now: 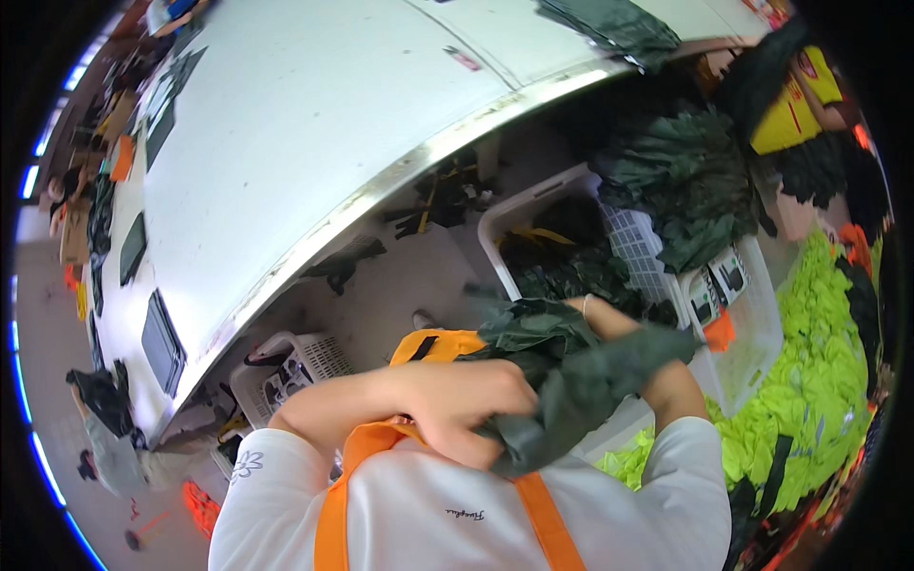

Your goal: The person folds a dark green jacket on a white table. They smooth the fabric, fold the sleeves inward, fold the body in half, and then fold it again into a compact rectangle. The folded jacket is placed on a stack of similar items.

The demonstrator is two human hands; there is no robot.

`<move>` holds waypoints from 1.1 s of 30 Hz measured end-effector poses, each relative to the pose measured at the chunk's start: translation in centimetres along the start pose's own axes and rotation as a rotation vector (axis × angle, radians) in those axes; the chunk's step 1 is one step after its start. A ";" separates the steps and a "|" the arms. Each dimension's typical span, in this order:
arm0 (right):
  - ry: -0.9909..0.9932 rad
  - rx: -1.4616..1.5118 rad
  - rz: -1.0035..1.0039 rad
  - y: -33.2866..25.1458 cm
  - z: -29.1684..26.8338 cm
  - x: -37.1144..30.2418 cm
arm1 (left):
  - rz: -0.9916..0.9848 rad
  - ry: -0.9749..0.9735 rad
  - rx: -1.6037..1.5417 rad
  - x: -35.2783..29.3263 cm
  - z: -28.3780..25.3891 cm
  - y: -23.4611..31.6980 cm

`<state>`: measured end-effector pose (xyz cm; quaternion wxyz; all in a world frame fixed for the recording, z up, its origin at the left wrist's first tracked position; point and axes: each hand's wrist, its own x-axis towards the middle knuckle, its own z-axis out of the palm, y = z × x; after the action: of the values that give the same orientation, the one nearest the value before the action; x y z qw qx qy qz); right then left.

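Left hand (pixel 471 404) was closed on a crumpled dark green cloth piece (pixel 581 395), on the near side of the white rectangular plastic crate (pixel 533 193). The cloth piece's long axis slanted from that grip toward the crate's right end. Right hand (pixel 575 304), nearer the crate, was mostly hidden behind cloth; its grip could not be told.
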<state>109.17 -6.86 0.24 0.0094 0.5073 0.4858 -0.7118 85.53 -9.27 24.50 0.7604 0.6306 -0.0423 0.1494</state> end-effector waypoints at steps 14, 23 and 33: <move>0.890 -0.857 -1.000 -32.9 0.7 -13.9 | -0.291 1.089 0.288 -18.8 -4.8 8.6; -0.017 -0.348 -0.928 -26.2 16.5 -5.4 | 0.438 1.187 -0.578 -21.2 -13.3 8.8; 0.708 0.004 -0.808 -17.7 5.3 8.8 | 0.880 0.868 -0.230 -22.6 -2.7 15.5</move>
<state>92.18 3.00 5.95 -0.4307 0.4888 0.6143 -0.4452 59.35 -8.05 32.94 0.6385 0.3504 -0.0013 0.6853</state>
